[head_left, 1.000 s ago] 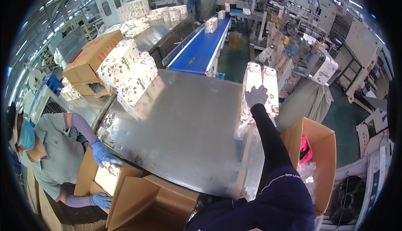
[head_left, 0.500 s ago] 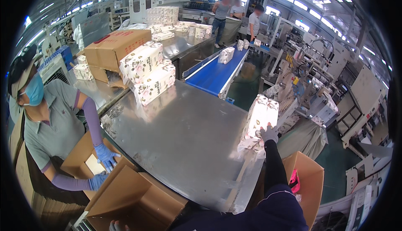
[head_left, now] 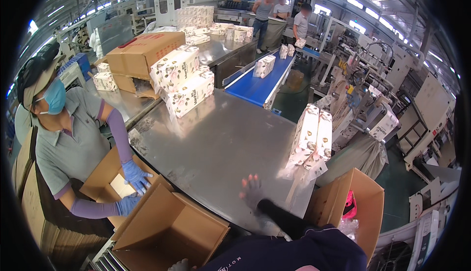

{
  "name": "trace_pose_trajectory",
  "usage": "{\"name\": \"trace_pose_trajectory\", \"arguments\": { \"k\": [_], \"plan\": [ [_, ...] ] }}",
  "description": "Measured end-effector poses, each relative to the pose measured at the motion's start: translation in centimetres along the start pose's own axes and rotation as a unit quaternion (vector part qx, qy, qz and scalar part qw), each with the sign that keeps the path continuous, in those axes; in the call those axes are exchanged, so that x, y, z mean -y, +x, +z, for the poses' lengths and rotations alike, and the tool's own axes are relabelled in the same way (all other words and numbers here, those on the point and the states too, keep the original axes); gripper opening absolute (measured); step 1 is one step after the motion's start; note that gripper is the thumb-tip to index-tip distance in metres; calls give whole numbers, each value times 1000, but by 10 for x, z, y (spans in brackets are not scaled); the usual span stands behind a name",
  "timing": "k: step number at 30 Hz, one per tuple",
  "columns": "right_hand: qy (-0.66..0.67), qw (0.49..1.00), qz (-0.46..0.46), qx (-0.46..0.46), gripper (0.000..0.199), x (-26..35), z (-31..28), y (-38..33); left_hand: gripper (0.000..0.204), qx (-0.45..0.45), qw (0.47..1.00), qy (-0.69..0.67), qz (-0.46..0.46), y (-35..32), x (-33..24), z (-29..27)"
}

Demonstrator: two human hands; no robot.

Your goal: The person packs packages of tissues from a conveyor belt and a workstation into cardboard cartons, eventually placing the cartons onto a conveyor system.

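My right hand (head_left: 252, 192), in a grey glove with bare fingertips, is spread over the near part of the metal table (head_left: 221, 146) and holds nothing. Two long flower-printed packs (head_left: 312, 136), wrapped in clear film, stand side by side at the table's right edge, apart from that hand. Only a small grey-gloved part of my left hand (head_left: 180, 265) shows at the lower edge, beside the near rim of an open cardboard box (head_left: 169, 231); its fingers are mostly hidden. The inside of that box shows bare brown walls.
A masked co-worker (head_left: 68, 138) at left has both blue-gloved hands at another open box (head_left: 105, 182). Flower-printed packs (head_left: 184, 82) are stacked beside a closed carton (head_left: 144, 55). A blue conveyor (head_left: 260, 82) carries packs. An open box (head_left: 360, 222) holding pink material stands at right.
My right hand has left the two packs and moved left, toward me, over the table. My left hand shows farther right along the lower edge. The view has shifted slightly.
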State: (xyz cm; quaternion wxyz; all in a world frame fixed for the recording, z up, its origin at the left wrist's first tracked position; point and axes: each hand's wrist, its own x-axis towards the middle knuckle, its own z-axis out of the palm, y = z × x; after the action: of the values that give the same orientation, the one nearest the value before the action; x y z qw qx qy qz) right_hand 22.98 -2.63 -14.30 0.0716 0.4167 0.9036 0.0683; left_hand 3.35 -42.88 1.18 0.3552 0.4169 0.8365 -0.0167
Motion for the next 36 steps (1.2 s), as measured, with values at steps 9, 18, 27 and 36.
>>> {"name": "trace_pose_trajectory", "arguments": {
  "k": [9, 18, 27, 36],
  "plan": [
    [86, 981, 1, -174, 53, 2, 14, -4, 47, 36, 990, 42, -128, -1, -17, -8],
    [91, 984, 19, -149, 58, 4, 17, -1, 43, 56, 990, 60, -118, -8, -33, -14],
    [73, 986, 34, -146, 62, 3, 22, 1, 49, 49, 995, 34, -80, -13, -30, -6],
    [114, 987, 72, -89, 69, -14, 18, 41, 49, 68, 988, -49, -131, -23, -38, -27]
  ]
}}
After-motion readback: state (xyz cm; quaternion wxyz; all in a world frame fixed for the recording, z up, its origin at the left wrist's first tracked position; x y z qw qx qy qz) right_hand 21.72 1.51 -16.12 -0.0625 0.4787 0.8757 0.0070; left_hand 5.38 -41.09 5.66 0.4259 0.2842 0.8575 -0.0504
